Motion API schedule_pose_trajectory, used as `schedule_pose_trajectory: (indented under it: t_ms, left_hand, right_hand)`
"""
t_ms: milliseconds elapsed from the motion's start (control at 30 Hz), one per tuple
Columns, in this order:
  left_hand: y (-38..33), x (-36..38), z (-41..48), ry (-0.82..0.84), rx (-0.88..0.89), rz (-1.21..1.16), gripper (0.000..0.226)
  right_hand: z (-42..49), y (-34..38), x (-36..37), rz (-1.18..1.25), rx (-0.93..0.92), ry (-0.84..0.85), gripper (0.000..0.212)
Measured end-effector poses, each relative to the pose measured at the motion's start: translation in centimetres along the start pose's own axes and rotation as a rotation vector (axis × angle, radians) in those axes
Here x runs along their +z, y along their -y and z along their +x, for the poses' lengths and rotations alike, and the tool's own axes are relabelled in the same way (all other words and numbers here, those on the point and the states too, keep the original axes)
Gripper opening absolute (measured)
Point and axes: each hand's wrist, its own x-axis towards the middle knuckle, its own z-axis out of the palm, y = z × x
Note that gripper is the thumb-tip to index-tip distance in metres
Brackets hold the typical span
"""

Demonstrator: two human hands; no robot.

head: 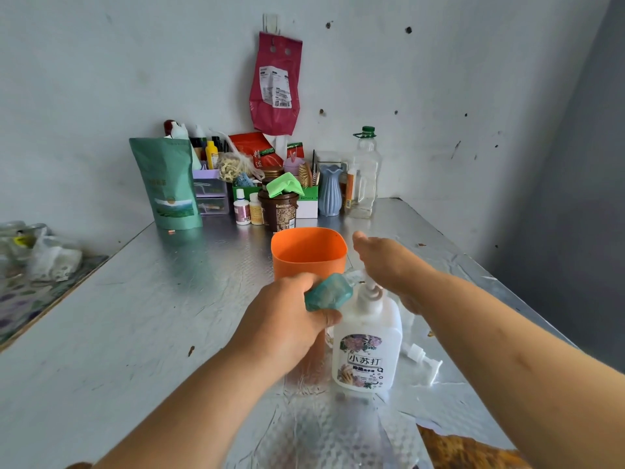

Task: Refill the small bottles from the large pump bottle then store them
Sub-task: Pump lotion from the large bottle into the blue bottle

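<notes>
A large white pump bottle (367, 346) with a flower label stands on the silver table. My left hand (287, 319) grips a small teal bottle (327, 292), tilted with its mouth at the pump's nozzle. My right hand (389, 262) lies flat on top of the pump head, fingers straight. A loose white pump cap (424, 362) lies on the table to the right of the large bottle. Directly behind the hands stands an orange container (307, 252), open at the top.
The table (142, 316) is foil-covered. At the back wall stand a green pouch (167, 184), a brown jar (279, 211), small white bottles (248, 208), a blue vase (329, 191) and a clear plastic bottle (367, 174). Plastic bags (37, 252) lie at left.
</notes>
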Motion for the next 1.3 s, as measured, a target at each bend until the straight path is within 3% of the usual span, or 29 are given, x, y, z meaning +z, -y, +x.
schedule_pose_trajectory:
  t_ms: [600,833,1300]
  left_hand:
    - [1.1,0.8,0.1,-0.007,-0.014,-0.032,0.038]
    - [0.3,0.3,0.2,-0.019,-0.001,-0.014,0.039]
    - [0.5,0.2,0.1,-0.004,-0.002,-0.018,0.04]
  right_hand:
    - [0.6,-0.7,1.3,0.116,0.101,-0.011,0.037]
    - [0.1,-0.1,0.0,0.154,0.089,0.066,0.048]
    - [0.5,-0.5,0.6,0.06,0.057,0.023,0.046]
